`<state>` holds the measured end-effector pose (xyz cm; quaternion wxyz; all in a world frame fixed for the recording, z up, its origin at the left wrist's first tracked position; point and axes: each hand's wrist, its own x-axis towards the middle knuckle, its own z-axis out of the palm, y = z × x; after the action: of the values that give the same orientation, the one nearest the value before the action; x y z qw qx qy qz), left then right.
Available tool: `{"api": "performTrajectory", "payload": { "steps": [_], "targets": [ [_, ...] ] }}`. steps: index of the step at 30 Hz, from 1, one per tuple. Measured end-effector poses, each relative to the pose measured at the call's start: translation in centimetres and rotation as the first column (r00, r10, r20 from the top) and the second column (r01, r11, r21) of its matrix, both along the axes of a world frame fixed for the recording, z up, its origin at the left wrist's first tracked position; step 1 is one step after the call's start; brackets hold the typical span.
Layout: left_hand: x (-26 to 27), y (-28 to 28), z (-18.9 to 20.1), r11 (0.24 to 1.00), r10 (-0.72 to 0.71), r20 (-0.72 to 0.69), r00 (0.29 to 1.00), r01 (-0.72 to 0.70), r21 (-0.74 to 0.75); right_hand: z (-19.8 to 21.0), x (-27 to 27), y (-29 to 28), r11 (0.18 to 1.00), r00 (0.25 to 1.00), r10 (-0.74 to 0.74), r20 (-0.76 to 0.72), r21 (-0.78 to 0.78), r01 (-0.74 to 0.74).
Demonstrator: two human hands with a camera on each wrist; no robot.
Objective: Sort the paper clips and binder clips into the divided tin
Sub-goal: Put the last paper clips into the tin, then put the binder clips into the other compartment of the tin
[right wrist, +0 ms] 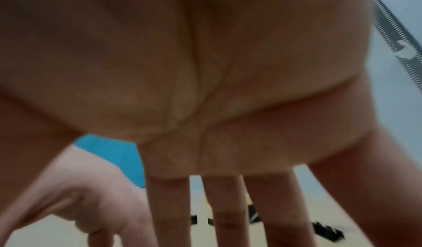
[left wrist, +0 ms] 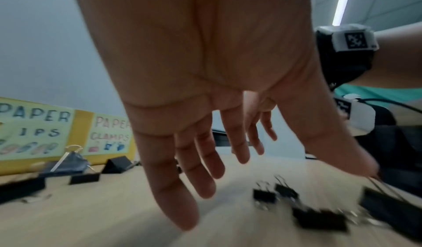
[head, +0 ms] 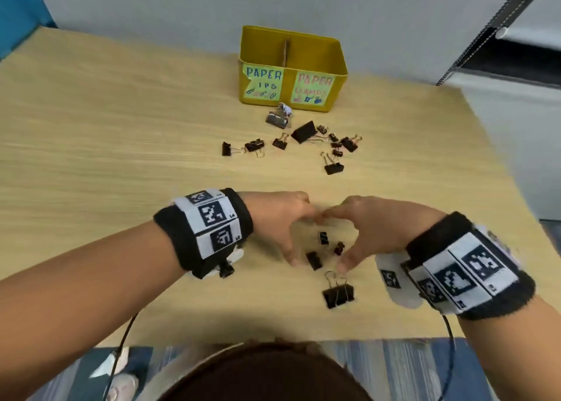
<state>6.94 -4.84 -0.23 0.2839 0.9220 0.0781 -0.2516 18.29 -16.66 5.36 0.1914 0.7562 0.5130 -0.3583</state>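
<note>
While both hands hang over the near part of the table, they form a ring: the left hand and right hand meet at their far fingertips, thumbs pointing back toward the person. In the left wrist view the left fingers are straight and slightly spread, holding nothing; in the right wrist view the right fingers also reach down straight and apart, empty.

Inside the ring three small binder clips lie on the wood, close together. A larger clip lies just outside the ring on the near side, by the right thumb and not far from the table's near edge.

The tin, yellow, stands at the far middle of the table, well apart from the hands. A divider splits it; the left label reads "PAPER ...IPS", the right label "PAPER CLAMPS". What lies inside cannot be seen.

Between tin and hands a loose scatter of clips spreads across the table, one silvery clip just in front of the tin. A bare strip of wood separates this scatter from the hands. Left of the tin and scatter the tabletop runs wide to its left edge; the right edge slants in closer to the right wrist.
</note>
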Motion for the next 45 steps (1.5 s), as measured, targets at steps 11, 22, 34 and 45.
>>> {"api": "performTrajectory", "payload": {
  "steps": [11, 22, 34, 45],
  "targets": [
    [1.9, -5.0, -2.7, 0.979, 0.067, 0.103, 0.992, -0.086, 0.184, -6.2, -2.6, -4.4, 0.948, 0.959, -0.282, 0.041, 0.164, 0.272],
    [0.8, -3.1, -3.1, 0.96, 0.223, 0.2, 0.954, -0.251, 0.125, -6.9, -0.6, -2.7, 0.902, 0.962, -0.257, -0.09, 0.335, 0.272],
    [-0.6, 1.1, -3.3, 0.947, 0.294, 0.196, 0.936, -0.313, 0.076, -7.3, 0.6, 1.2, 0.893, 0.981, -0.167, -0.103, 0.406, 0.194],
    [0.9, 6.1, -0.7, 0.914, 0.371, 0.227, 0.9, -0.397, 0.081, -6.1, 2.0, 6.0, 0.927, 0.981, -0.077, -0.175, 0.351, 0.136]
  ]
}}
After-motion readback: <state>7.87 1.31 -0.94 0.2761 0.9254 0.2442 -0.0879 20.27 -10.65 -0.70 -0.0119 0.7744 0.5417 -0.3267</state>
